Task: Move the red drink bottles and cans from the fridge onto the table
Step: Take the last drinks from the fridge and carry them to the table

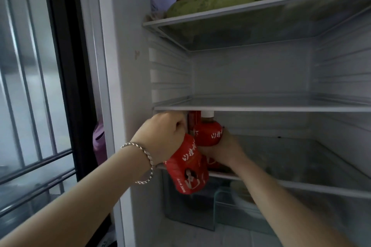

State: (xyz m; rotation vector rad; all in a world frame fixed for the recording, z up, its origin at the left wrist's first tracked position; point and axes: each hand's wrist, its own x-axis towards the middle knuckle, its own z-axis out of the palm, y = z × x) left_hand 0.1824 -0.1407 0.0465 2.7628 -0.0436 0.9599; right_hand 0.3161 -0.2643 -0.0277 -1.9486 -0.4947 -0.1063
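1. Fridge (128, 86): door open, fills centre and right of frame. Barred window (30, 66) at left of frame.
2. Shelves: top shelf (241, 9) at upper right carries pale green gourds (210, 2) and bagged produce, blurred. Middle shelf (261, 108) crosses mid frame. Lower shelf (301, 188) runs across lower right, w/ a clear bin (226, 204) beneath it.
3. L hand (166, 128): centre frame, just below front edge of middle shelf. Fist is clenched round the top of tilted red bottle (186, 164); cap hidden inside the fist. Bottle body hangs down and right, base toward lower centre of frame, in front of lower shelf's front edge.
4. R hand (222, 148): just right of L hand, inside fridge. Fingers wrap the lower body of upright red bottle (206, 134). White cap sits just under middle shelf. The two bottles touch or nearly touch; cannot tell which.
5. Red can (194, 120): slim, stands behind both bottles at left end of lower shelf compartment, mostly hidden.
6. Bracelet (144, 158): silver chain on L wrist.
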